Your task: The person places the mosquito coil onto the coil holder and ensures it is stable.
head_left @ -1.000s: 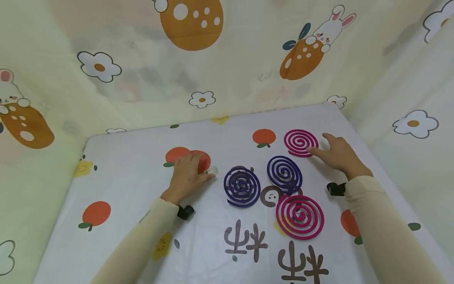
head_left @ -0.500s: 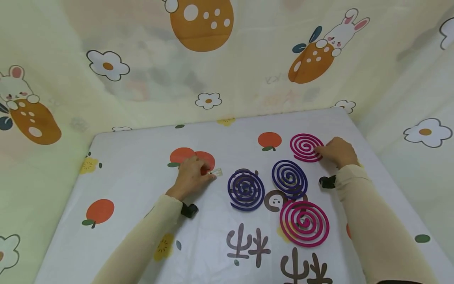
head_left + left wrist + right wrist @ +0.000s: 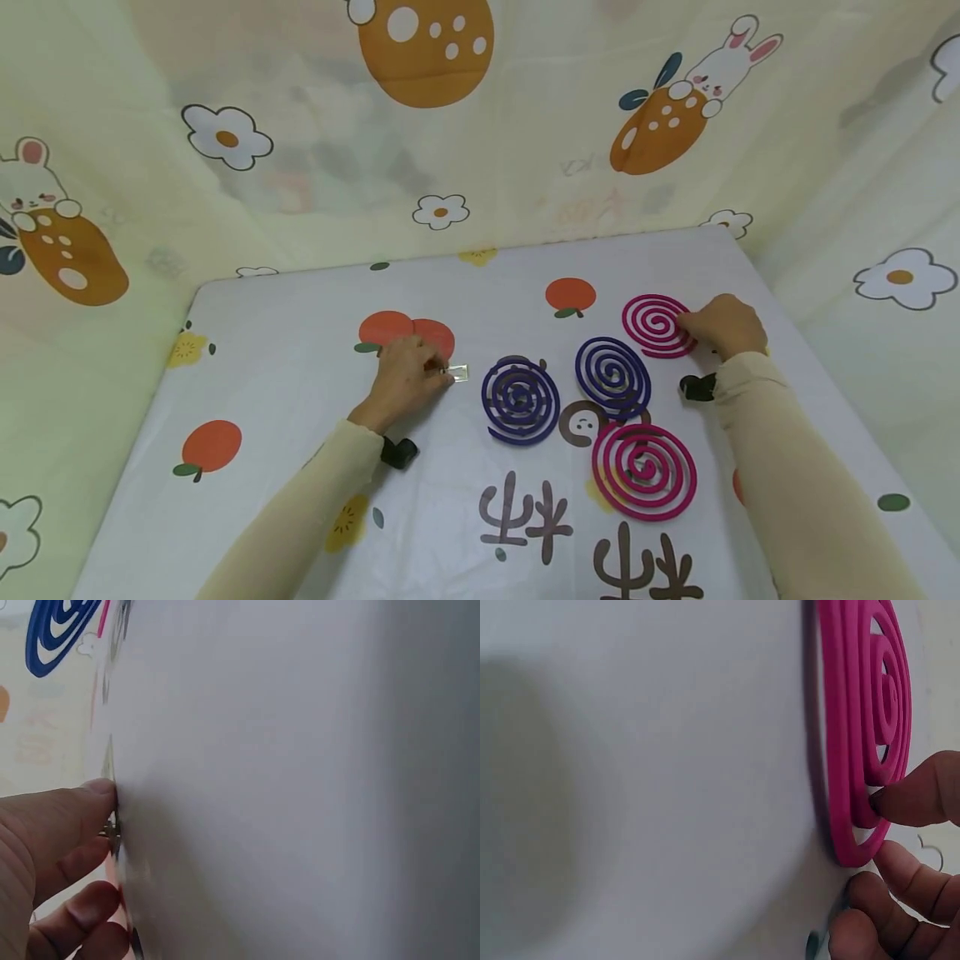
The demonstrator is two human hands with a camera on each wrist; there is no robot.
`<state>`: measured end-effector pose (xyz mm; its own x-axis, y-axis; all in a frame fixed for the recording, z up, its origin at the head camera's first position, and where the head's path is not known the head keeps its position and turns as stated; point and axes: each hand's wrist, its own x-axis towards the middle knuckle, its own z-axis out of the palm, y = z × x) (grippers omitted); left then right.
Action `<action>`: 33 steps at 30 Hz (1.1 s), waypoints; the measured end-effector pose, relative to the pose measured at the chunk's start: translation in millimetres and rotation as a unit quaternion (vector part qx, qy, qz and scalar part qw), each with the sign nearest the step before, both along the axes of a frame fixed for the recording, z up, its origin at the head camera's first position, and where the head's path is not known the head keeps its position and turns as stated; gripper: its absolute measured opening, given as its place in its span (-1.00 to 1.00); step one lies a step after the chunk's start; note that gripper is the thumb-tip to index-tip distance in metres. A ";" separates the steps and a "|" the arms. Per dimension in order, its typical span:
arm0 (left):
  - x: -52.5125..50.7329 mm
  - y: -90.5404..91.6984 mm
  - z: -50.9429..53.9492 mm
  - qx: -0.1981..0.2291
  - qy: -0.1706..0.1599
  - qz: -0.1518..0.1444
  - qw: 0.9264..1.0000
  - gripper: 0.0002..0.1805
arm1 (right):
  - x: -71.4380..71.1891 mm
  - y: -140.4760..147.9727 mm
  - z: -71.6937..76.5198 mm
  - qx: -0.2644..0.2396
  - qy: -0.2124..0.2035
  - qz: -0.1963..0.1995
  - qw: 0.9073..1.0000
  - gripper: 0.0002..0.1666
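Observation:
My right hand [image 3: 726, 327] pinches the right edge of a pink mosquito coil [image 3: 651, 317] at the table's far right. In the right wrist view its thumb lies on top of that coil [image 3: 845, 750], with the other fingers at the edge. My left hand [image 3: 405, 379] holds a small, flat, shiny metal coil stand [image 3: 459, 373] between thumb and fingers, low at the table; the fingers hide part of it. A dark blue coil [image 3: 521, 401] lies just right of the left hand. A second blue coil [image 3: 612, 377] and another pink coil [image 3: 643, 472] lie between the hands.
The coils lie on a white printed tablecloth [image 3: 285, 375]. A patterned cloth wall [image 3: 315, 200] rises behind the table's back edge, and another cloth side [image 3: 885, 350] stands at the right. Small black wrist cameras [image 3: 400, 452] sit under both wrists.
My right hand has reached in from the right, taken hold of the far pink coil, and drawn it slightly right and nearer. The left hand's metal stand has turned a little. The head view has shifted slightly.

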<state>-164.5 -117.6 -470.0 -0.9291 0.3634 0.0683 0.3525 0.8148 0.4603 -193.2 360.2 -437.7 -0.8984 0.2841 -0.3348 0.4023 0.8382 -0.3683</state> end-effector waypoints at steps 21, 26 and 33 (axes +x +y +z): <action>75.3 -4.8 0.4 -0.006 -0.003 -0.071 0.997 -0.78 | 35.0 19.4 -7.7 -0.160 0.016 -0.057 0.985 -0.50; 87.1 -0.9 1.8 0.007 0.006 -0.086 0.996 -0.77 | 46.1 21.1 -9.4 -0.245 0.054 -0.102 0.963 -0.50; 92.0 7.2 1.5 0.013 0.047 -0.107 0.993 -0.73 | 56.0 25.0 -11.8 -0.457 0.062 -0.180 0.869 -0.64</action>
